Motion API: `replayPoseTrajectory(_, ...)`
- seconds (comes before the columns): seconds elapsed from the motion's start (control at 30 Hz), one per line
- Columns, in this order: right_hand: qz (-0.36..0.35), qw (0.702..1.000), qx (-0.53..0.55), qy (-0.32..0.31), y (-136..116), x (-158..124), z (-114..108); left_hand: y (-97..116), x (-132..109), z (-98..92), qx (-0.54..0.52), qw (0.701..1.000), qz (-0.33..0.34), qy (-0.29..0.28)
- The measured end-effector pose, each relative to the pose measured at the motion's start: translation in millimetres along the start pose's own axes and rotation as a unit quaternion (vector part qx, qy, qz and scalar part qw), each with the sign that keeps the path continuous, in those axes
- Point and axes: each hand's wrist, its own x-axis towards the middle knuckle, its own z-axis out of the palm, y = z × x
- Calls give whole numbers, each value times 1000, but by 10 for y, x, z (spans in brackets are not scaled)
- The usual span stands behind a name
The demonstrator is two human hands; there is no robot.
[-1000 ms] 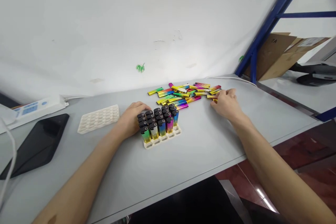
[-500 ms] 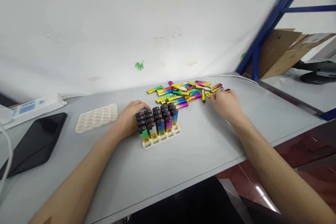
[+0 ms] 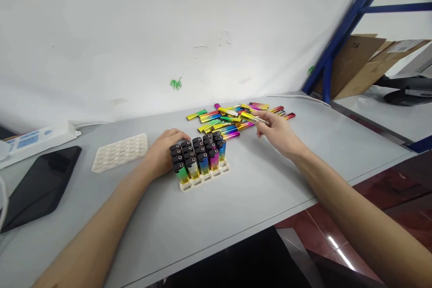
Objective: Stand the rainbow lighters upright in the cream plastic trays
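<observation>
Between the thumb and fingers of my right hand [image 3: 278, 132] is a shiny yellow-and-silver lighter casing [image 3: 250, 117], raised at the right side of the pile. Similar metallic casings [image 3: 209, 117] in yellow, red, blue, green and pink lie jumbled near the wall. Black-topped lighters [image 3: 203, 163] stand upright in rows in a white rack [image 3: 205, 181], whose front row of slots is bare. My left hand [image 3: 161, 155] curves around the rack's left rear side, its forefinger reaching behind the lighters. Its other fingertips are hidden.
A second white rack [image 3: 120, 152] lies to the left. Farther left are a black phone [image 3: 43, 184] and a white power strip [image 3: 40, 141]. A blue metal frame [image 3: 327, 76] and cardboard boxes [image 3: 357, 63] stand at the right. The wall borders the table's back.
My right hand has lifted a yellow-and-silver casing from the pile and moved slightly left with it. My left hand stays beside the rack. The view has shifted a little.
</observation>
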Motion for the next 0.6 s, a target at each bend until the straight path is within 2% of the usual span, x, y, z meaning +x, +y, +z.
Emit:
replayPoseTrajectory(0.1, 11, 989, 146, 1, -18, 2, -10, -6, 2, 6, 3, 1000, 1, -1)
replayPoseTrajectory(0.17, 30, 971, 235, -25, -29, 10, -26, -5, 2, 8, 3, 1000, 1, -3)
replayPoseTrajectory(0.27, 69, 946, 310, -57, -66, 6, -34, -2, -1, 10, -2, 1000, 1, -2)
replayPoseTrajectory(0.43, 126, 924, 353, -81, -163, -49, 19, -1, -4, 5, -4, 1000, 4, -4)
replayPoseTrajectory(0.6, 117, 916, 354, -149, -188, -87, 50, 6, -6, -7, 3, 1000, 9, -5)
